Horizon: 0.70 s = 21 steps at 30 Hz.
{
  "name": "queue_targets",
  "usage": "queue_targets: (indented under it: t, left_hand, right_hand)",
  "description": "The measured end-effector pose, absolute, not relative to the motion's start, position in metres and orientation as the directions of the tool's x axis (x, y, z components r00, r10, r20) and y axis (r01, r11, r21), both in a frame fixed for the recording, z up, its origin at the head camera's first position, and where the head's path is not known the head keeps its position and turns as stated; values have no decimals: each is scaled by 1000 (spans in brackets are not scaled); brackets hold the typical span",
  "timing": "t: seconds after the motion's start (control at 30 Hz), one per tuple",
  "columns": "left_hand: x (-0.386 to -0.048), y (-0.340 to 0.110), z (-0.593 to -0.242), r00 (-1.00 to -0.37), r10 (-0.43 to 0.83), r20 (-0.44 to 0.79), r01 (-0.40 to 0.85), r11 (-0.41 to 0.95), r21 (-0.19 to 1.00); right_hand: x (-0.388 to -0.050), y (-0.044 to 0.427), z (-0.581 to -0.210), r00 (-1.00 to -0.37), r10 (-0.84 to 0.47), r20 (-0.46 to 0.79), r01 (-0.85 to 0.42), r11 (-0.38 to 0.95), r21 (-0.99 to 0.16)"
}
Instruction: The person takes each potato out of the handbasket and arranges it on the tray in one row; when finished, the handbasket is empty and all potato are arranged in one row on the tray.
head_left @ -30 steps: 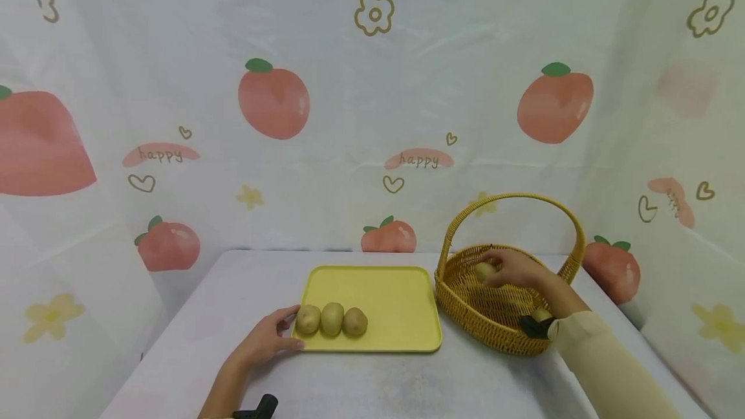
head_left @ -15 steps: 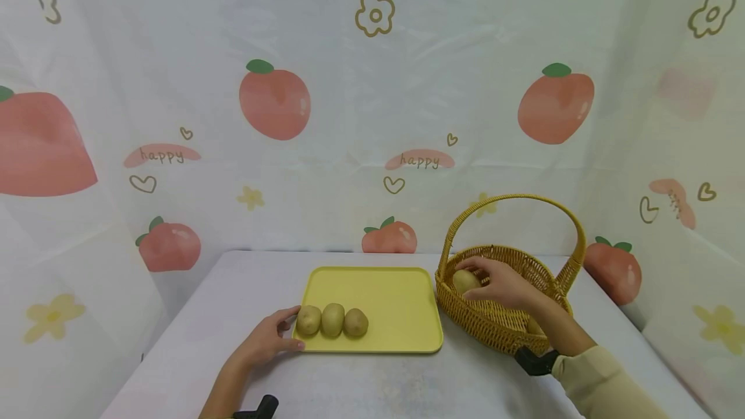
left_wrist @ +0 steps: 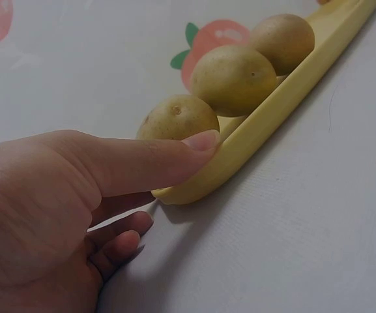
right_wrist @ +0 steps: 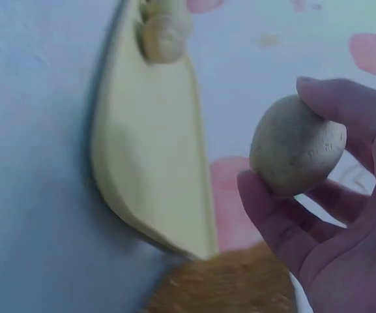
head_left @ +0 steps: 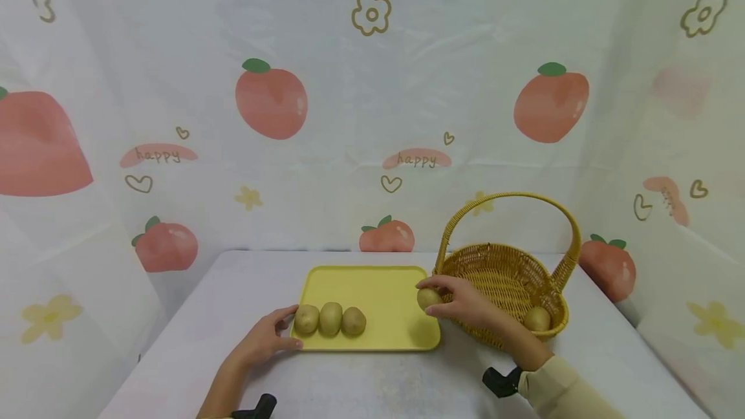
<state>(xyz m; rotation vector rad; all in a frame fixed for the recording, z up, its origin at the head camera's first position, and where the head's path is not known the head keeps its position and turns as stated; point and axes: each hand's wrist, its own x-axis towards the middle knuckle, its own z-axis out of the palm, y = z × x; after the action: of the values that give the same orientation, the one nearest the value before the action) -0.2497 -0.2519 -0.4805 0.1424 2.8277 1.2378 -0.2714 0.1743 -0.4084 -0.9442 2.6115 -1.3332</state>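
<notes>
My right hand holds a potato between thumb and fingers, above the right edge of the yellow tray. In the right wrist view the held potato looks smooth and pale. My left hand grips the tray's near left corner; in the left wrist view its thumb lies on the rim, with fingers partly hidden below. Three potatoes stand in a row on the tray's left front: a left one, a middle one and a right one.
Right of the tray stands a wicker basket with a tall arched handle. Another potato lies inside it at the near right. A printed curtain hangs behind the white table.
My right hand has carried the potato left, out of the basket and over to the tray's right edge. The left hand stays at the tray's corner.
</notes>
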Motion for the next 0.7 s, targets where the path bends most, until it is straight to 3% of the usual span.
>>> queue_targets:
  t: [0.17, 0.7]
  left_hand:
    - [-251, -251, -480, -995, 103, -19, 57, 679, 732]
    - [-250, -253, -480, -993, 122, -5, 80, 684, 725]
  right_hand:
    - [-277, 156, -423, -830, -529, 177, -441, 427, -789]
    - [-283, 101, -463, -846, -518, 123, -439, 548, -712]
